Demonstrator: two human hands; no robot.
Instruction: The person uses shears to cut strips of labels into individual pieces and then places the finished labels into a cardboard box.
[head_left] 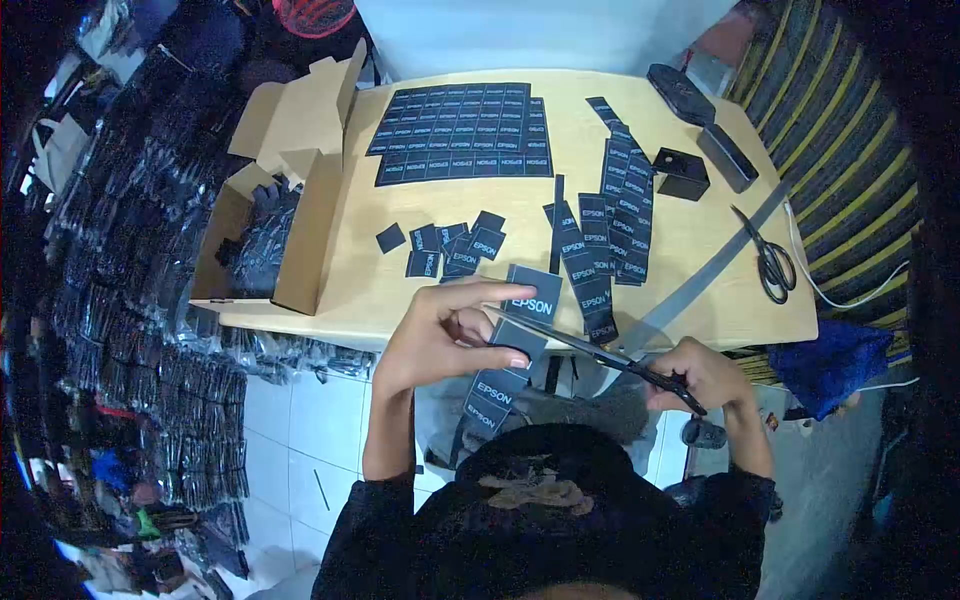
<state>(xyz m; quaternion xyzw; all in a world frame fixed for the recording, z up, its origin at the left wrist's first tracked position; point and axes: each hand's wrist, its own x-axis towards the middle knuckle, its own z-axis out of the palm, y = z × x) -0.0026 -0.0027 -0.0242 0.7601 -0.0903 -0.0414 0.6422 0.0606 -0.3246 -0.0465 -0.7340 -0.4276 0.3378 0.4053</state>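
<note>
My left hand (pixel 450 335) is closed on a dark strip of labels (pixel 493 388) printed EPSON, thumb and fingers pinching its left edge. The strip hangs down over the near edge of the table. In my right hand (pixel 705 375) is a pair of scissors (pixel 590 348), its blades pointing left and lying across the strip just below the upper EPSON print. Whether the blades are parted cannot be made out. Beyond my left hand lie several small cut labels (pixel 461 250). More label strips (pixel 595 250) are spread on the table to the right of the held strip.
Uncut label sheets (pixel 455 125) lie at the back of the table (pixel 365 215). An open cardboard box (pixel 310 230) with dark pieces stands at the left. A second pair of scissors (pixel 772 265), a black box (pixel 682 175) and dark cases (pixel 728 158) are on the right.
</note>
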